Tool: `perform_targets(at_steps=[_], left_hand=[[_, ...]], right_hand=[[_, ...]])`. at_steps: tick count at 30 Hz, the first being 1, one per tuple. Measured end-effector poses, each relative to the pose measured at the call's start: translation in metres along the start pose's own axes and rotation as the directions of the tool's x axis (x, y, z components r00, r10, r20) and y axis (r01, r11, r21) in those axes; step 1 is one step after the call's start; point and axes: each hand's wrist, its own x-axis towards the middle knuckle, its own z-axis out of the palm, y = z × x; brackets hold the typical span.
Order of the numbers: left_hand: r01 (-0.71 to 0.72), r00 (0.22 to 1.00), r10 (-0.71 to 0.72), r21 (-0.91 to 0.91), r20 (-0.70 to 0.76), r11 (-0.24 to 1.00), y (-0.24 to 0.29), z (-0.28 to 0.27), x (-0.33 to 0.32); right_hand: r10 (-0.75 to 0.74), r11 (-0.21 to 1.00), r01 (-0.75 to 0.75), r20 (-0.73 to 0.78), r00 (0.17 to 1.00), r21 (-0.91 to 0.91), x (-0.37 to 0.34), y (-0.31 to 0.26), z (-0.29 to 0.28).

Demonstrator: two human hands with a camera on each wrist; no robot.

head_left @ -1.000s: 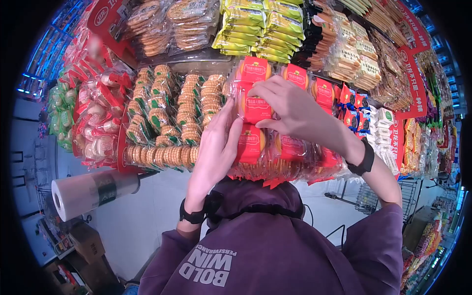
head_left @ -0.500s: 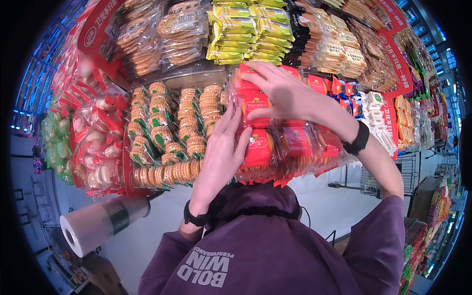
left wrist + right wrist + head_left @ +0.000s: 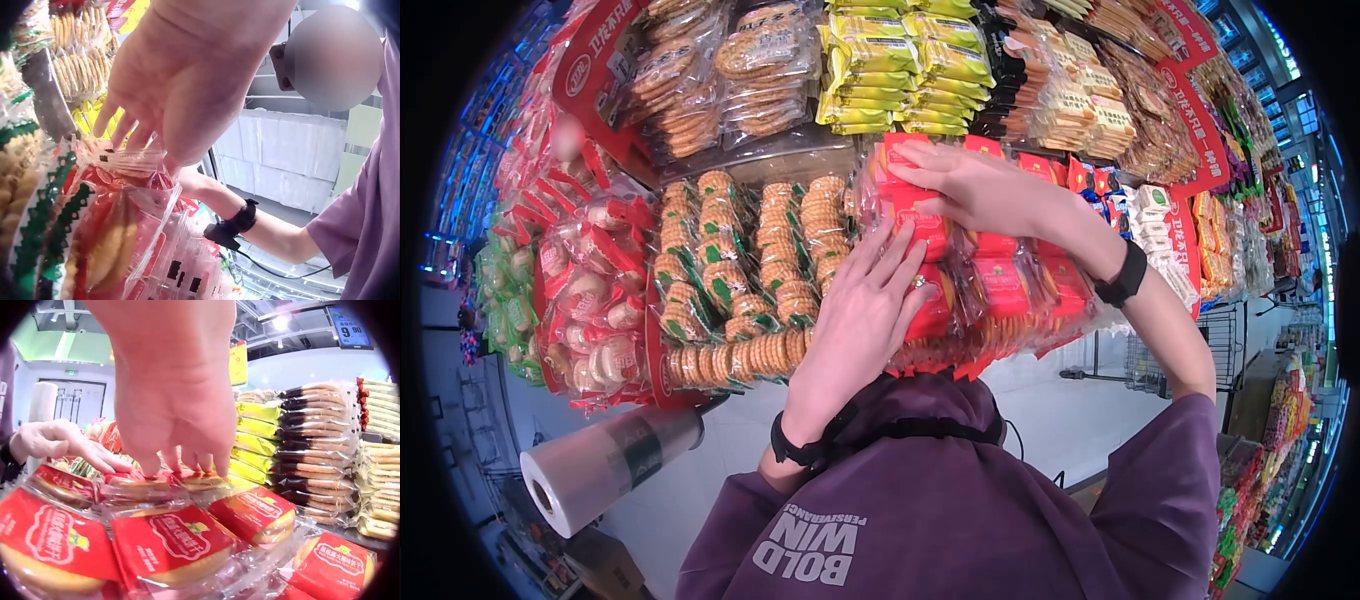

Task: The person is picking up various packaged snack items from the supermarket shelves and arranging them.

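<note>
Red-labelled packets of round biscuits [image 3: 1003, 284] stand in rows at the middle of the display; the right wrist view shows them close up [image 3: 175, 540]. My left hand [image 3: 855, 318] lies on the left column, its extended fingers on a packet's top. Further back, my right hand [image 3: 990, 192] rests with fingers spread over the rear packets of that column. In the right wrist view its fingertips touch the packet tops, and the left hand [image 3: 65, 442] reaches in from the left. The left wrist view shows the left palm [image 3: 181, 81] above a clear wrapper [image 3: 115, 240].
Green-trimmed biscuit packs [image 3: 720, 250] fill the section to the left, beside red-and-white packs [image 3: 595, 290]. Yellow packets [image 3: 875, 70] are stacked behind. A roll of plastic bags [image 3: 605, 465] sticks out at the front left. Dark and pale biscuit stacks [image 3: 312, 450] stand behind on the right.
My left hand has moved forward and right onto the packets' tops. The right hand's fingers have gone from gripping a packet to lying flatter across the rear ones. The view has shifted slightly.
</note>
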Motion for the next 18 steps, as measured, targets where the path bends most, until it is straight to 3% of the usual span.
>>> perform_targets(at_steps=[4, 7, 13, 16, 18], left_hand=[[0.068, 0.996, -0.071, -0.066, -0.045, 0.996, -0.004, -0.001, -0.004], [0.130, 0.983, -0.148, -0.165, -0.106, 0.978, -0.005, -0.002, -0.005], [0.232, 0.933, -0.299, -0.296, -0.203, 0.927, -0.001, -0.005, -0.006], [0.261, 0.878, -0.413, -0.481, -0.242, 0.837, 0.002, -0.012, -0.006], [0.205, 0.849, -0.489, -0.728, -0.201, 0.654, 0.006, -0.015, -0.003]], right_hand=[[0.197, 0.967, -0.215, 0.130, 0.972, 0.135, -0.007, -0.040, -0.034], [0.052, 0.995, -0.049, -0.034, 0.998, 0.089, -0.015, -0.031, -0.014], [0.127, 0.988, -0.120, -0.072, 0.989, 0.097, -0.016, -0.034, -0.013], [0.212, 0.946, -0.167, -0.142, 0.967, 0.278, -0.028, -0.047, -0.029], [0.303, 0.856, -0.231, -0.085, 0.949, 0.462, -0.031, -0.065, -0.049]])
